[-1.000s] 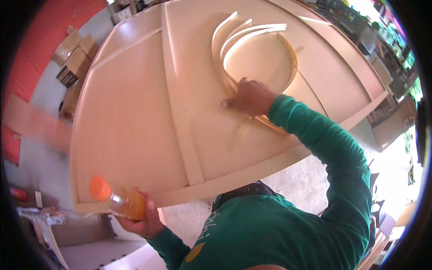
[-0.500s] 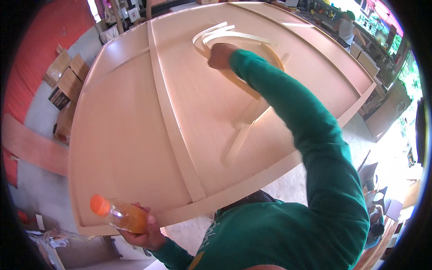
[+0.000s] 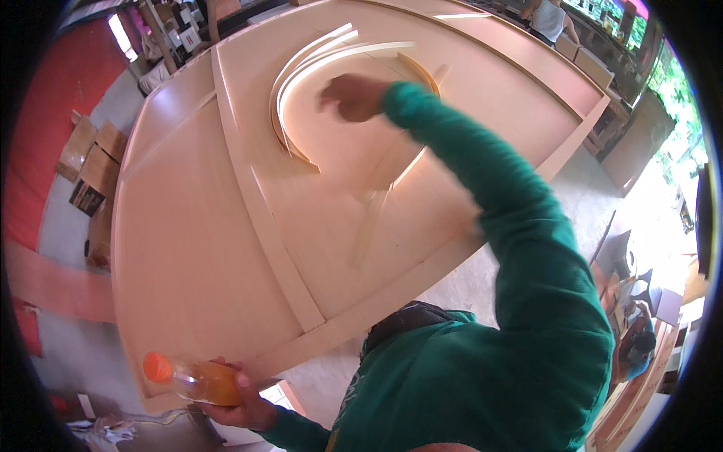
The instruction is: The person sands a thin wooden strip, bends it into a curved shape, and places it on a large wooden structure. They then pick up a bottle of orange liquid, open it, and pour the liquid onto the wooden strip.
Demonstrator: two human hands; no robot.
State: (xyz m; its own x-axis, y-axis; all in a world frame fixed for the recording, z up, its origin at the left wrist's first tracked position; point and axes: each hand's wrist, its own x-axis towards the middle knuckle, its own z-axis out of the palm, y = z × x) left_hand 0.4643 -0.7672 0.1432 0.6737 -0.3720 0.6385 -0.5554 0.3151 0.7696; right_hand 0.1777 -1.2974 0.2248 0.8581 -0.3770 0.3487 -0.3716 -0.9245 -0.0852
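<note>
Bottle (image 3: 199,381) at 7:30: orange cap (image 3: 157,367), amber liquid (image 3: 224,385); cream strips (image 3: 369,50) at 11; green sleeve (image 3: 489,169) at 2; pinkish-tan panel (image 3: 181,248).

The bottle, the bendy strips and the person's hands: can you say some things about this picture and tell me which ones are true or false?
1. The left hand holds the bottle. True.
2. The bottle's cap is blue. False: it is orange.
3. The curved strips lie on the big panel. True.
4. The right hand holds a bottle too. False: it holds no bottle.
5. The right sleeve is green. True.
</note>
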